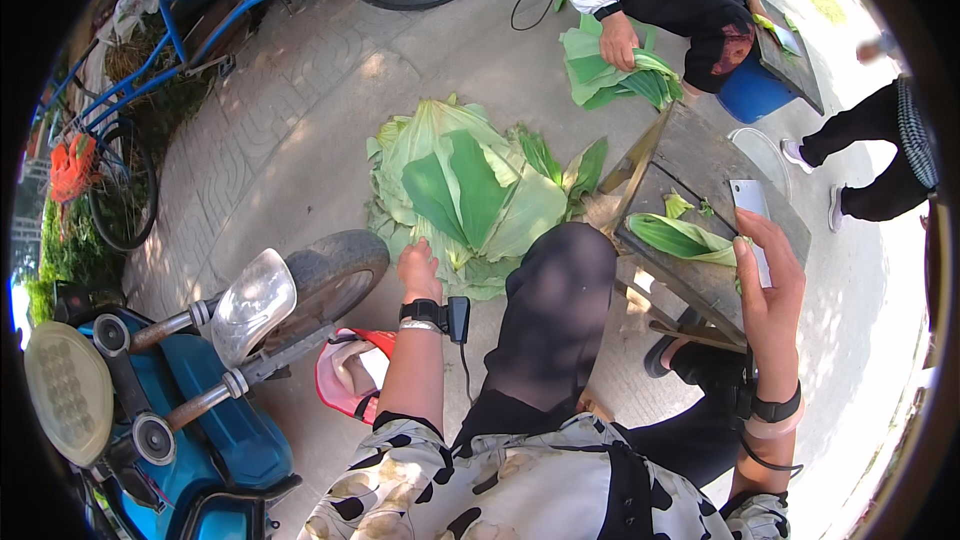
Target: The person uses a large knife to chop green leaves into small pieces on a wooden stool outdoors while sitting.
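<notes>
My left hand (pixel 420 270) reaches over the near edge of a pile of broad green leaves (pixel 480 187) resembling corn husks, its fingers apart and slightly bent. The pile lies on the concrete before my knee. At the right, my right hand (pixel 772 285) is over a metal blade (pixel 748 196) on a wooden bench (pixel 697 142), thumb and fingers apart around it. One long green leaf (pixel 679 238) lies on the bench with its end at my thumb; whether I grip it is unclear. A pale cut leaf base (pixel 677 205) lies behind it.
A co-worker's hand (pixel 619 41) holds a stack of leaves (pixel 607 75), near a board with a blade (pixel 786 39) and a blue bucket (pixel 754 90). Another person stands at the right. A blue electric tricycle (pixel 225 405) is close on my left, beside a red-and-white cap (pixel 349 375); a blue bicycle frame (pixel 172 37) stands behind.
</notes>
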Action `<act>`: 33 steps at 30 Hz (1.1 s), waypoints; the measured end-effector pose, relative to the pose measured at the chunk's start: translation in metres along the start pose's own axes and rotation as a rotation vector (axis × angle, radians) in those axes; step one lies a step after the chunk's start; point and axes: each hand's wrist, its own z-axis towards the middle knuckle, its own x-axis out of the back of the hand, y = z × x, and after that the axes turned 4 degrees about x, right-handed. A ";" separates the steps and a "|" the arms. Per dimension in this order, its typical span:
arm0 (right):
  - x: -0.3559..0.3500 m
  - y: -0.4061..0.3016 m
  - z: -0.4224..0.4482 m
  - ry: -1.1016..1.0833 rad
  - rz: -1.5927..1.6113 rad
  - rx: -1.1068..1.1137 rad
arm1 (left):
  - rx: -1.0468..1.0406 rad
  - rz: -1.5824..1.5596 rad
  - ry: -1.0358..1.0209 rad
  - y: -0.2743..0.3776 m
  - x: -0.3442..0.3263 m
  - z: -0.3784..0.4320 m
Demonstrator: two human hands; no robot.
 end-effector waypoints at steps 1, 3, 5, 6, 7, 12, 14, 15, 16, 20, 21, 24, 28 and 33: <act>0.000 0.004 -0.003 0.005 0.000 -0.005 | 0.005 0.025 0.019 -0.001 0.003 -0.003; 0.001 0.012 -0.008 0.019 -0.002 -0.015 | 0.015 0.075 0.051 -0.002 0.008 -0.008; 0.002 0.014 -0.012 0.027 -0.007 -0.048 | 0.013 0.022 0.043 0.003 0.012 -0.011; 0.005 0.016 -0.015 0.040 -0.014 -0.066 | -0.009 -0.003 0.023 0.005 0.010 -0.012; 0.006 0.018 -0.016 0.043 -0.035 -0.065 | -0.054 -0.016 0.010 0.013 0.004 -0.017; 0.012 0.033 -0.020 0.158 -0.115 -0.051 | -0.242 -0.042 -0.040 0.064 -0.013 -0.059; 0.016 0.043 -0.028 0.219 -0.152 -0.097 | -0.334 -0.062 -0.102 0.078 -0.028 -0.084; 0.018 0.049 -0.033 0.243 -0.180 -0.087 | -0.379 -0.056 -0.159 0.083 -0.033 -0.096; 0.018 0.056 -0.040 0.248 -0.214 -0.094 | -0.423 -0.048 -0.213 0.089 -0.039 -0.108; 0.018 0.069 -0.068 0.226 -0.296 -0.238 | -0.554 0.037 -0.491 0.090 -0.064 -0.154; 0.018 0.072 -0.075 0.205 -0.373 -0.263 | -0.578 0.067 -0.566 0.085 -0.072 -0.165; 0.012 0.075 -0.086 0.144 -0.410 -0.308 | -0.684 0.273 -0.828 0.056 -0.096 -0.185; 0.011 0.071 -0.090 0.145 -0.445 -0.347 | -1.168 0.601 -1.096 0.015 -0.131 -0.201; 0.012 0.081 -0.099 0.128 -0.455 -0.318 | -1.488 0.690 -1.133 -0.021 -0.169 -0.215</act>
